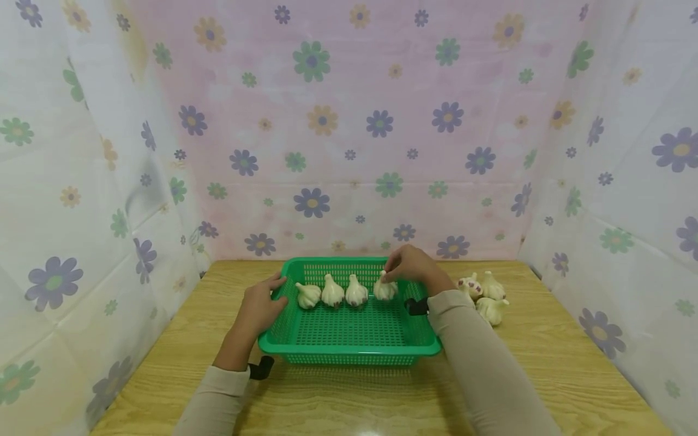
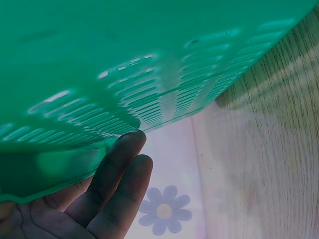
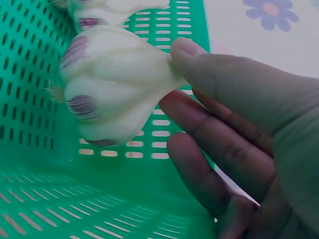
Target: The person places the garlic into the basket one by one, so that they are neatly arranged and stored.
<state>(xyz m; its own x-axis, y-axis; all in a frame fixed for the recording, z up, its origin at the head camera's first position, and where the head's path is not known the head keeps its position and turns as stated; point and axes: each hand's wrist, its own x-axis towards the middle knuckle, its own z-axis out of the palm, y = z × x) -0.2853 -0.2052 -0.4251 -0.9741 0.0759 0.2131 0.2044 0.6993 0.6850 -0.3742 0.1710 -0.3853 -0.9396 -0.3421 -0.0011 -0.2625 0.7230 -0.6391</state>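
Observation:
A green plastic basket [image 1: 349,350] with slotted walls stands on the table. My left hand [image 1: 263,307] grips its left rim, the thumb over the edge and the fingers [image 2: 134,179] along the outer wall. Inside the basket, my right hand [image 1: 411,266] pinches a garlic bulb [image 3: 109,84] by its stem between thumb and fingertips. That bulb shows purple streaks in the right wrist view. To its left, three more garlic bulbs stand in a row along the back: one leaning bulb [image 1: 309,296], a middle bulb [image 1: 332,293] and a nearer bulb [image 1: 357,292].
Several garlic bulbs [image 1: 492,310] lie in a pile on the wooden table [image 1: 551,363] right of the basket, partly hidden by the right sleeve [image 1: 480,357]. Flower-patterned sheets [image 1: 349,127] close in the table at the back and both sides.

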